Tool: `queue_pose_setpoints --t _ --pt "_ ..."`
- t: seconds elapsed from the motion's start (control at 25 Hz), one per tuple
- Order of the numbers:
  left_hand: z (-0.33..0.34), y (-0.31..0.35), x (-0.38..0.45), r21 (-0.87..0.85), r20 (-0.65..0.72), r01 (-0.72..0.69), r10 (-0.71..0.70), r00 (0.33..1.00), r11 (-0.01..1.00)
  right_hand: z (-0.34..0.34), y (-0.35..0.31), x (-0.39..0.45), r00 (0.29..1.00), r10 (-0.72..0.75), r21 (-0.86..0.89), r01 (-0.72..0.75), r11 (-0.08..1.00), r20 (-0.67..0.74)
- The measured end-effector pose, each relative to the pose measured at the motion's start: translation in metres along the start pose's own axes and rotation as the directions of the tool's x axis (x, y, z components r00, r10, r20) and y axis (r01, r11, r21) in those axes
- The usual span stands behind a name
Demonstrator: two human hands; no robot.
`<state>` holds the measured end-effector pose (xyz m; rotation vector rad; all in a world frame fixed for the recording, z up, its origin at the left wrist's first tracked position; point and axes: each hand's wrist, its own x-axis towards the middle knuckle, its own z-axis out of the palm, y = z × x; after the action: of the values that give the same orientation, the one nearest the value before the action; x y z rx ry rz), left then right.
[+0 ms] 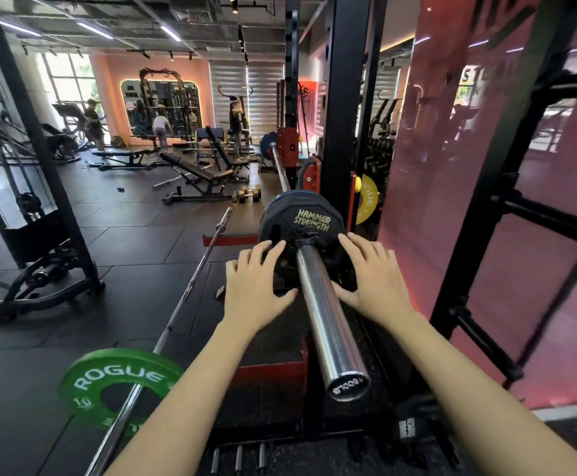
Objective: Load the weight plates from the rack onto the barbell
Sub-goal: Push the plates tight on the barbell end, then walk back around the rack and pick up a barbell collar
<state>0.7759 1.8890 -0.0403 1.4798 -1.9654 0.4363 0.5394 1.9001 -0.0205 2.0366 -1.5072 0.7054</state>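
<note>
A chrome barbell sleeve (328, 324) points toward me from the rack upright (349, 97). A black Hammer Strength plate (311, 218) sits on the sleeve, with a blue-rimmed plate just behind it. My left hand (256, 283) lies flat on the plate's left face, fingers spread and straight. My right hand (373, 273) presses the plate's right face the same way. A dark collar ring (302, 239) shows where the sleeve meets the plate. A yellow Rogue plate (367, 199) hangs on the rack behind the upright.
A second barbell (191, 286) lies on the floor at left with a green Rogue plate (119, 383) on it. Bare storage pegs (548, 221) stick out of the black frame at right. Benches, dumbbells and several people are far back.
</note>
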Motion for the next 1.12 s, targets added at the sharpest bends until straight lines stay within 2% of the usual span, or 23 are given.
queue_pose_setpoints --t 0.28,0.52,0.84,1.0,1.12 --pt "-0.059 0.018 -0.058 -0.016 -0.017 -0.029 0.028 0.999 0.999 -0.065 -0.019 -0.065 0.992 0.120 -0.026 -0.121 0.992 -0.028" --pt "-0.122 0.046 -0.121 0.018 -0.038 -0.007 0.008 0.999 1.000 -0.127 -0.041 -0.124 0.991 0.127 0.024 -0.126 0.992 -0.037" --pt "-0.199 0.095 -0.236 0.095 -0.054 0.099 -0.094 0.994 0.990 -0.208 -0.095 -0.214 0.992 0.122 0.079 -0.118 0.990 -0.043" --pt "-0.243 0.084 -0.276 0.156 -0.041 0.165 -0.160 0.986 0.974 -0.227 -0.137 -0.228 0.996 0.093 0.153 -0.089 0.984 -0.015" --pt "-0.279 0.050 -0.300 0.189 -0.071 0.228 -0.218 0.973 0.955 -0.232 -0.185 -0.223 0.998 0.054 0.231 -0.051 0.972 -0.009"
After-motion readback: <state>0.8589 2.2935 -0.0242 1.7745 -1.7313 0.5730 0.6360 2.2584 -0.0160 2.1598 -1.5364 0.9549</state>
